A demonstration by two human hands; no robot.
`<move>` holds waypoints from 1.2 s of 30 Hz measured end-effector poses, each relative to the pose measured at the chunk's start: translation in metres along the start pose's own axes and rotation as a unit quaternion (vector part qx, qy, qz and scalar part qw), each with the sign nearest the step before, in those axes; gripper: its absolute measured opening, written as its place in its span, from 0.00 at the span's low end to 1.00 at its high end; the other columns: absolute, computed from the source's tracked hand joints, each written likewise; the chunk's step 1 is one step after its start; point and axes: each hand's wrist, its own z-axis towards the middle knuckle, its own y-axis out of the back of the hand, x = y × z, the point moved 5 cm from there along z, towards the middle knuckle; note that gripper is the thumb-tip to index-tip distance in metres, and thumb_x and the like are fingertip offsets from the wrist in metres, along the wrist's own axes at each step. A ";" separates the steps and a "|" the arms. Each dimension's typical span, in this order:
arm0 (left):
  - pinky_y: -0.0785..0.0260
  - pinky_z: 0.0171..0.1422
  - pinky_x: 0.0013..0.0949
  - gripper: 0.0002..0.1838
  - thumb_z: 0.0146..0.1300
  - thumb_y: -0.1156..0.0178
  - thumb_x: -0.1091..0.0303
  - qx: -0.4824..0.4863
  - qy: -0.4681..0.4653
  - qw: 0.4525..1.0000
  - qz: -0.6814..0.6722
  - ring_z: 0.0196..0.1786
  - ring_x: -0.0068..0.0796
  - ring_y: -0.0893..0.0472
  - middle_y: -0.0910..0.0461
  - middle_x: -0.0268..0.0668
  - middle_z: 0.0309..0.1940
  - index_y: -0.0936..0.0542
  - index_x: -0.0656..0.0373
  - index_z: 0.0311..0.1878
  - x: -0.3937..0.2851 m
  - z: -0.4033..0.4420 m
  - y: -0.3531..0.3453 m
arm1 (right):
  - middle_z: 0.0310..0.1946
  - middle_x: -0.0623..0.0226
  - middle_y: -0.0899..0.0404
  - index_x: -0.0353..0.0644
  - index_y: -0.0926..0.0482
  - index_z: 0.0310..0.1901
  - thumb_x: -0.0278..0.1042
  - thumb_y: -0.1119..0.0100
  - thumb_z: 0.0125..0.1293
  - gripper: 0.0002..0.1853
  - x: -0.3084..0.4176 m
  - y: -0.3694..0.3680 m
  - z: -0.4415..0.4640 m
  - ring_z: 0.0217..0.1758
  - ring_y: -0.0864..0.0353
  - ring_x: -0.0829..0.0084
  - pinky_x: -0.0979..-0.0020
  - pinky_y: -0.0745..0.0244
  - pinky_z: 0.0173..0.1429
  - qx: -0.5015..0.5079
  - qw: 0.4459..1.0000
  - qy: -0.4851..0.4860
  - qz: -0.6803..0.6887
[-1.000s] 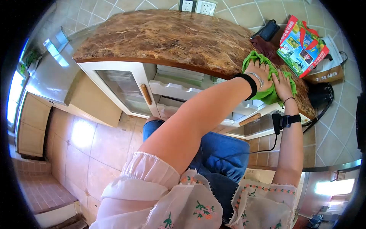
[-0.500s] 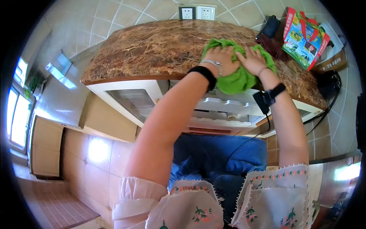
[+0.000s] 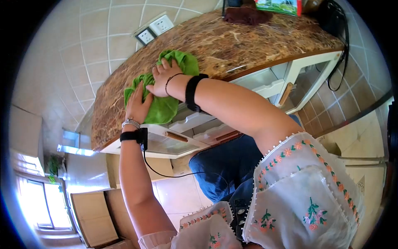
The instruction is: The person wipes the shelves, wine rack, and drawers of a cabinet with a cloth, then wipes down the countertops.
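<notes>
A bunched green cloth (image 3: 162,111) lies on the brown marble-patterned countertop (image 3: 253,43), towards its left side, with part of it hanging over the front edge. My left hand (image 3: 139,104) presses flat on the cloth's left part, fingers stretched out. On the cloth's upper middle rests my right hand (image 3: 166,79), palm down with the fingers extended. The two hands are close together, thumbs nearly meeting. Both wrists carry black straps, and a cable runs from the left one.
Beneath the countertop is a white cabinet with drawers and a glass door (image 3: 309,76). A dark red cloth (image 3: 246,15), a colourful bag (image 3: 280,6) and a black bag (image 3: 331,18) sit at the back right. Wall sockets (image 3: 161,25) are behind the counter.
Both hands have slid the green cloth left along the countertop, from its right part towards its left end. The view has turned left as well.
</notes>
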 end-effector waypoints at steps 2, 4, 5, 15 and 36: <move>0.51 0.70 0.41 0.32 0.63 0.55 0.52 0.010 0.033 0.999 -0.014 0.67 0.46 0.41 0.41 0.43 0.66 0.45 0.54 0.68 0.001 0.001 0.000 | 0.70 0.58 0.54 0.38 0.51 0.68 0.60 0.67 0.65 0.39 -0.002 0.002 -0.005 0.74 0.63 0.57 0.53 0.66 0.73 -0.002 1.000 0.023 0.001; 0.51 0.70 0.41 0.31 0.63 0.57 0.53 0.026 0.041 0.999 0.015 0.67 0.47 0.41 0.40 0.44 0.66 0.44 0.54 0.68 -0.006 0.005 -0.001 | 0.70 0.58 0.54 0.38 0.51 0.68 0.60 0.67 0.65 0.38 -0.012 0.008 -0.011 0.74 0.62 0.57 0.53 0.65 0.72 -0.003 0.999 0.033 0.023; 0.51 0.70 0.41 0.31 0.63 0.57 0.53 0.025 0.052 0.998 0.003 0.67 0.47 0.41 0.40 0.45 0.65 0.44 0.55 0.68 0.001 0.002 -0.002 | 0.70 0.58 0.53 0.38 0.51 0.68 0.60 0.67 0.65 0.38 -0.007 0.005 -0.011 0.74 0.62 0.58 0.52 0.65 0.72 0.002 0.999 0.044 0.019; 0.51 0.69 0.41 0.29 0.66 0.61 0.56 0.017 0.062 0.997 0.037 0.66 0.47 0.40 0.40 0.50 0.64 0.42 0.61 0.66 -0.006 -0.005 -0.011 | 0.68 0.56 0.48 0.35 0.48 0.67 0.59 0.65 0.64 0.39 -0.022 0.003 -0.033 0.73 0.60 0.56 0.51 0.64 0.72 -0.025 0.993 0.103 0.052; 0.48 0.67 0.45 0.27 0.67 0.64 0.58 0.014 0.008 0.996 0.092 0.63 0.56 0.39 0.39 0.58 0.61 0.39 0.72 0.61 -0.156 0.060 -0.056 | 0.66 0.61 0.42 0.41 0.36 0.62 0.51 0.59 0.61 0.31 -0.161 0.053 -0.078 0.71 0.49 0.63 0.59 0.51 0.69 -0.019 0.996 0.067 0.057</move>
